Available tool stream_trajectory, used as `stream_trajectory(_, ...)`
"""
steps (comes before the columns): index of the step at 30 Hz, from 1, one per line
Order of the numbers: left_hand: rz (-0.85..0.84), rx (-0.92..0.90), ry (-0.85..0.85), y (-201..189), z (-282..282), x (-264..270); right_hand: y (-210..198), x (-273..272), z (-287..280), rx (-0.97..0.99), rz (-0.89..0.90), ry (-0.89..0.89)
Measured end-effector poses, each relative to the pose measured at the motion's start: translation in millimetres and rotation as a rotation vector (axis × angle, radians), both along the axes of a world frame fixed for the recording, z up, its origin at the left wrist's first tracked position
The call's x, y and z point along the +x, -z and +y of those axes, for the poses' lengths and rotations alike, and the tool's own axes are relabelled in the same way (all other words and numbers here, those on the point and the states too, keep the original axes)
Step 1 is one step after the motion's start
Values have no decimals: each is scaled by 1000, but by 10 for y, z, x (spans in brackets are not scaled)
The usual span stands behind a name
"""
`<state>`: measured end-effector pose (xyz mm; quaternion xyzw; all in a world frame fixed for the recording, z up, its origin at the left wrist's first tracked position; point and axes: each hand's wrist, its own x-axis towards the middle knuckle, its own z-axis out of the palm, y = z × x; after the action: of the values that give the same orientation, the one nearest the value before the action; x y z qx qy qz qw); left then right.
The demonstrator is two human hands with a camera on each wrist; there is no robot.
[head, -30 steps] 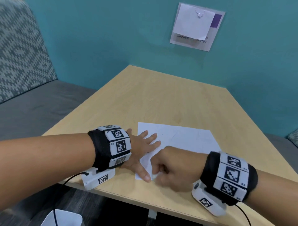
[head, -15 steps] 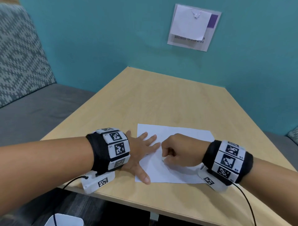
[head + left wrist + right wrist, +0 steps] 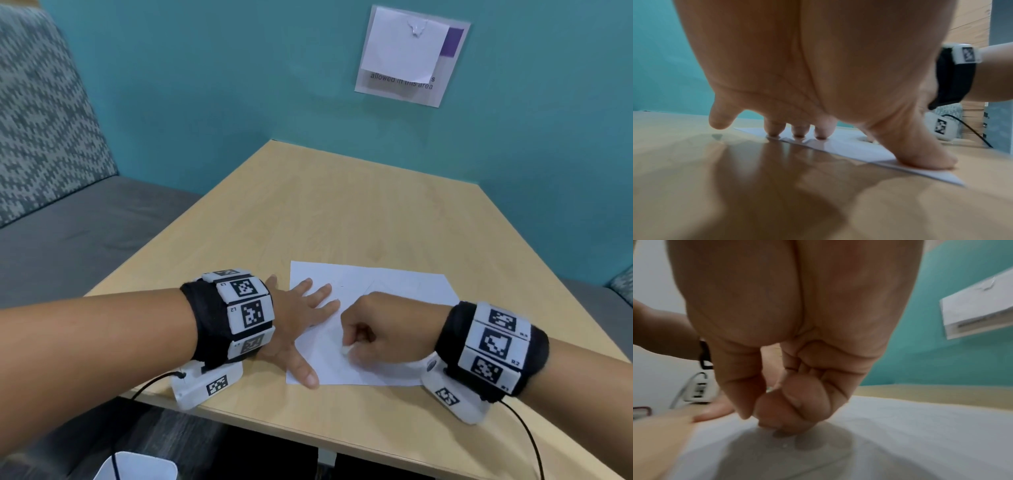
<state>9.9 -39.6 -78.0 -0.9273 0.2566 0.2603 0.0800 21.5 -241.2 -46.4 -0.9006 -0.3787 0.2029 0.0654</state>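
Your right hand (image 3: 387, 329) is clenched, thumb against forefinger, pinching a small white piece (image 3: 344, 350) that may be an eraser, though too little of it shows to be sure; a second ago that fist sat at the near left corner of the sheet of paper (image 3: 394, 284), almost against your left thumb, and it has since travelled away from you to the sheet's middle, knuckles brushing the paper; I'd judge you are working across the faint pencil lines there, with the far half not yet reached; your left hand (image 3: 301, 318) has not moved: it lies flat, fingers straight, three fingertips (image 3: 799, 129) pressing the sheet's left edge and the thumb pinning its near left corner, so the paper has kept its place, close to the near edge of the table (image 3: 342, 205) and square to it; counted: one sheet, one white piece, two hands, two marker bands (image 3: 246, 308), one on each wrist, one table; beyond it one notice (image 3: 411, 54) on the teal wall and one grey bench (image 3: 68, 222) along the table's left edge.
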Motion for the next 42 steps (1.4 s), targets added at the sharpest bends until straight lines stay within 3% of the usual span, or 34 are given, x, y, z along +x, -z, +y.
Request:
stream_trajectory(2,-9,1,-1,-14,-25,-11,-3,37,-39,10,-20,27)
stream_trajectory(6,-5,9,-2,-11,-5,5,28,-199,33,5,62,-81)
stream_trajectory(10,-11,-10,6,-5,-5,-6,-16,-12,-59,0,-36,15)
stream_trajectory(15,6,-15,0,-1,12,22,28,-204,27,-5,53,-66)
stream_trajectory(19,-10,-6,-4,-24,-17,-20,-22,116,-106,-7,-34,68)
stream_trajectory(25,-80,-23,81,-71,-128,11,34,141,-120,7,-28,76)
stream_trajectory(30,17,-154,101,-37,-310,39,5,111,-136,20,-17,65)
stream_trajectory(35,45,-163,87,-61,-289,40,36,-186,-91,9,74,-57)
stream_trajectory(39,42,-152,89,-37,-298,42,-14,39,-160,16,-7,46)
stream_trajectory(42,56,-187,72,-39,-282,37,36,-117,-80,29,54,-33)
